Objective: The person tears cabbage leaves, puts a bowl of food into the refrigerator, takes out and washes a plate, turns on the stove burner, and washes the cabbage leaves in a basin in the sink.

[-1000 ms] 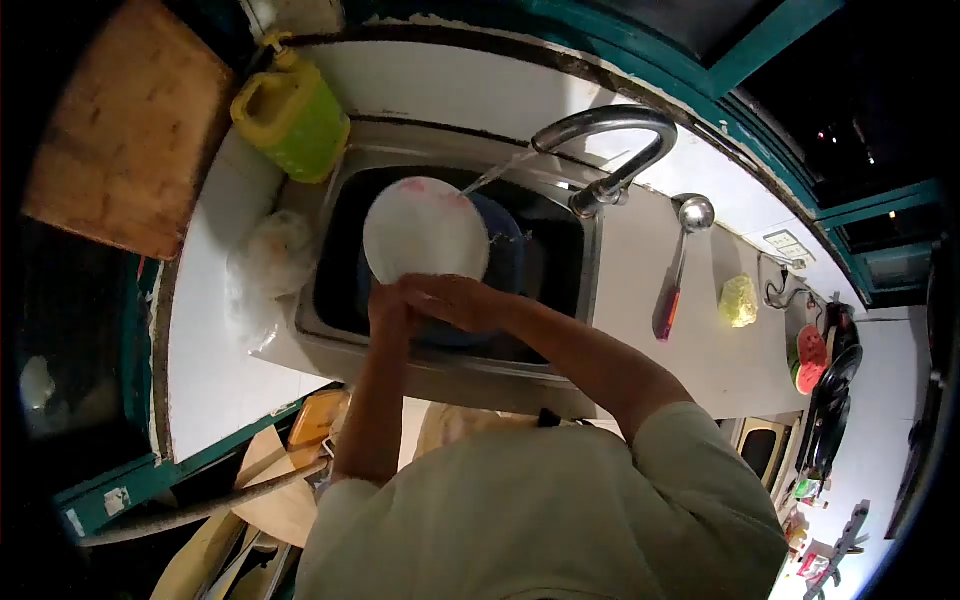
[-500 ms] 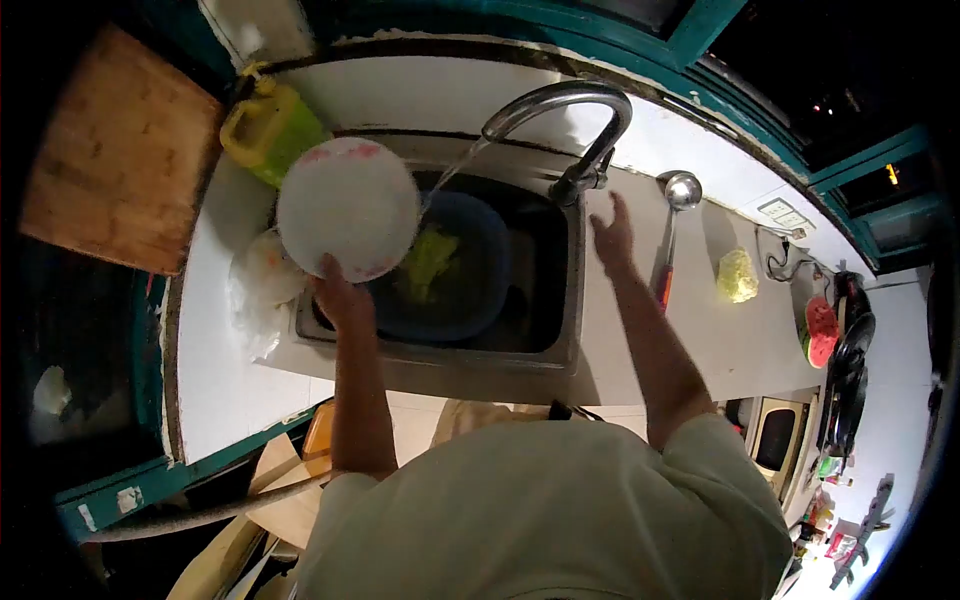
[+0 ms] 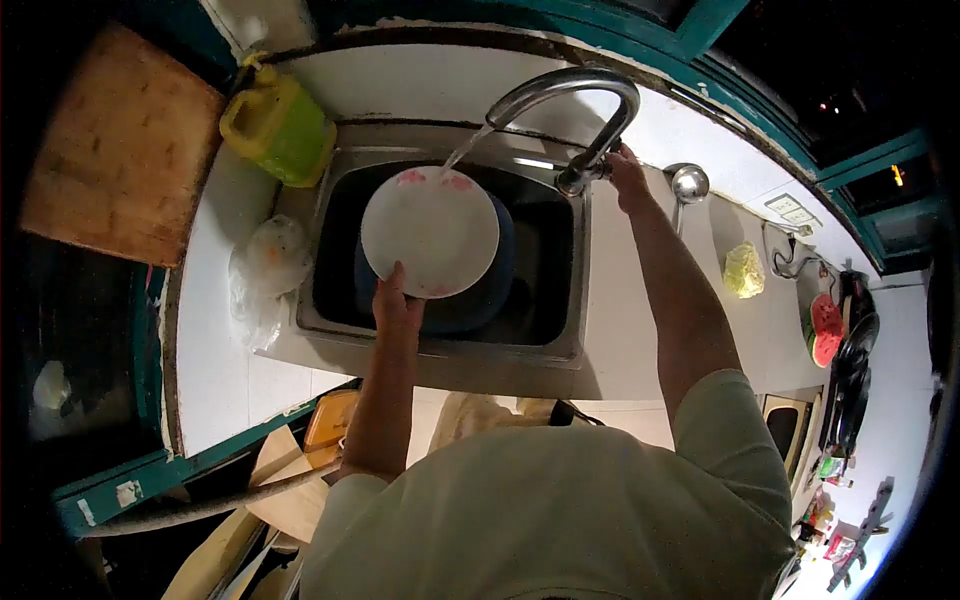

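My left hand (image 3: 398, 302) grips a white plate (image 3: 430, 235) by its near rim, thumb on top. Pink marks decorate the plate's edge. It is held over a blue basin (image 3: 505, 260) in the sink (image 3: 550, 352), covering most of the basin. Water runs from the curved metal faucet (image 3: 565, 80) onto the plate's far edge. At the faucet's base, my right hand (image 3: 628, 182) is closed on the faucet handle (image 3: 600, 170); its fingertips are partly hidden.
A ladle (image 3: 690, 184), a piece of cabbage (image 3: 743, 270) and a cut watermelon (image 3: 826, 330) are on the counter to the right. Left of the sink are a yellow-green jug (image 3: 280, 130) and a plastic bag (image 3: 275, 255). A wooden board (image 3: 120, 150) is at far left.
The plate moved right with my left hand, from the sink's left side to under the water, hiding the greens in the basin. My right hand went from open beside the faucet to its handle.
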Action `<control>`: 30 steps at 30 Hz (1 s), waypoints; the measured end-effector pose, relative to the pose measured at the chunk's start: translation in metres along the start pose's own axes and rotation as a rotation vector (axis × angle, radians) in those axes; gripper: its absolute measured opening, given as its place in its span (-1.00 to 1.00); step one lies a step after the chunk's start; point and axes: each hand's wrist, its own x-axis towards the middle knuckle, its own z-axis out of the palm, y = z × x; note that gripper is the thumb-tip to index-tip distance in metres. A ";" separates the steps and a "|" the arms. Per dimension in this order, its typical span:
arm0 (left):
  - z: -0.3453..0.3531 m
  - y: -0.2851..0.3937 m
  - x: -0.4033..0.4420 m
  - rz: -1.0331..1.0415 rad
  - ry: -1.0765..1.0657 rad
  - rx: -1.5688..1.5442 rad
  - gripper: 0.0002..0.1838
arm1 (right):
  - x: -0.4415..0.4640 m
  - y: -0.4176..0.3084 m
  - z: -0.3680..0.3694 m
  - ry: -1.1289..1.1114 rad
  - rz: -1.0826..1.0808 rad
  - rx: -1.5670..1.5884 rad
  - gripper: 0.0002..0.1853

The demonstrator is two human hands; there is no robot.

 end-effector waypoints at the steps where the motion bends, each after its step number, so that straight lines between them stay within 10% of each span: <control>1: -0.004 -0.001 0.002 -0.010 0.000 -0.010 -0.44 | 0.002 0.000 0.001 -0.011 -0.005 -0.020 -0.71; 30: -0.043 0.020 0.015 -0.107 -0.108 0.065 -0.48 | -0.006 -0.018 0.014 0.153 0.097 -0.093 -0.76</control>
